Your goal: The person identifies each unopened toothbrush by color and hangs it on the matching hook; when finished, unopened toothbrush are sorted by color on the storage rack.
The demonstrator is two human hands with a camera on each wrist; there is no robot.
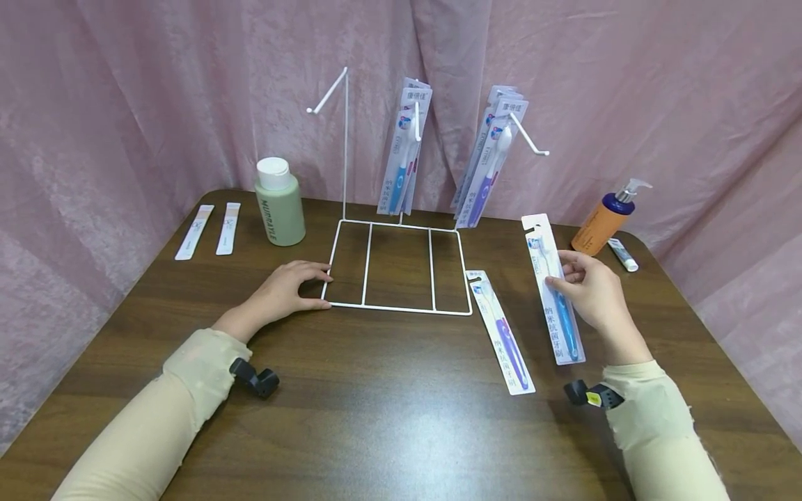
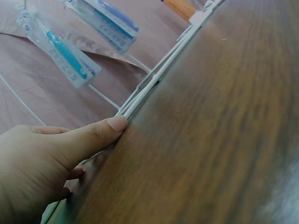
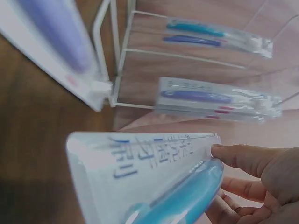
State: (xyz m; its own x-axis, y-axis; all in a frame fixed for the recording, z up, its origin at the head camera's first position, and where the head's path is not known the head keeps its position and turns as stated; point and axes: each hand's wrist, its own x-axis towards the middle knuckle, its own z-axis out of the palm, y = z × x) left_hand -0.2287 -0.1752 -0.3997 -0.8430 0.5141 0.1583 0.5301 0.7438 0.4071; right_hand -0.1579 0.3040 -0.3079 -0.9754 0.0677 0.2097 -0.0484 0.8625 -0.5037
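My left hand (image 1: 285, 289) holds the front left corner of a white wire rack (image 1: 401, 309), thumb at the front bar and fingertips at the side bar. In the left wrist view the thumb (image 2: 117, 123) lies against the wire. My right hand (image 1: 592, 289) pinches a packaged blue toothbrush (image 1: 554, 299) by its right edge, to the right of the rack. A packaged purple toothbrush (image 1: 504, 337) lies on the table, its top end by the rack's right corner. More packaged toothbrushes hang from the rack's middle hook (image 1: 418, 125) and right hook (image 1: 529, 134).
A green bottle (image 1: 282, 209) with a white cap and two slim white packets (image 1: 195, 232) stand and lie at the left. An orange pump bottle (image 1: 601, 226) and a small tube (image 1: 623, 255) are at the back right. Behind the table (image 1: 376, 417) hangs a pink curtain (image 1: 188, 90).
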